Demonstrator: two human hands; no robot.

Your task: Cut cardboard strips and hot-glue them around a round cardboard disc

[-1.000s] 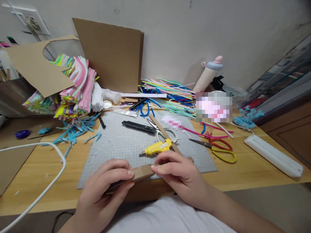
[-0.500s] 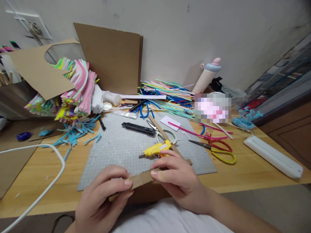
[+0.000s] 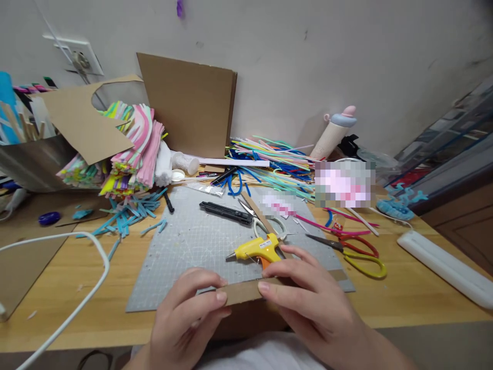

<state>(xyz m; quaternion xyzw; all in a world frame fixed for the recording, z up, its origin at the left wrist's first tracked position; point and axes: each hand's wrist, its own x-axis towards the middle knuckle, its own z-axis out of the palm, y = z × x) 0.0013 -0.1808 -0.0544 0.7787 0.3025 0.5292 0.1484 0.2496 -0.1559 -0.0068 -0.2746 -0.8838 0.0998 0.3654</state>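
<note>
Between my hands, near the front edge of the table, is a narrow cardboard strip point(image 3: 242, 293). My left hand point(image 3: 188, 313) pinches its left end with thumb and fingers. My right hand point(image 3: 314, 303) grips the strip farther right, thumb on the near face and fingers behind the top edge. Just beyond the fingers a yellow hot glue gun point(image 3: 252, 248) lies on the grey cutting mat point(image 3: 185, 257), nozzle to the left. Behind it are a black utility knife point(image 3: 225, 211) and white-handled scissors point(image 3: 279, 224). A larger brown surface below the strip is mostly hidden.
Scissors with red and yellow handles point(image 3: 364, 259) lie at the mat's right edge, near a long white box point(image 3: 442, 267). A white cable point(image 3: 100, 252) loops at the left. Pipe-cleaner bundles point(image 3: 144, 149), cardboard sheets point(image 3: 188, 103) and a bottle point(image 3: 333, 134) stand along the wall.
The view has shifted, so the scene sits lower and slightly right. Both hands still hold the cardboard strip, which now appears more level.
</note>
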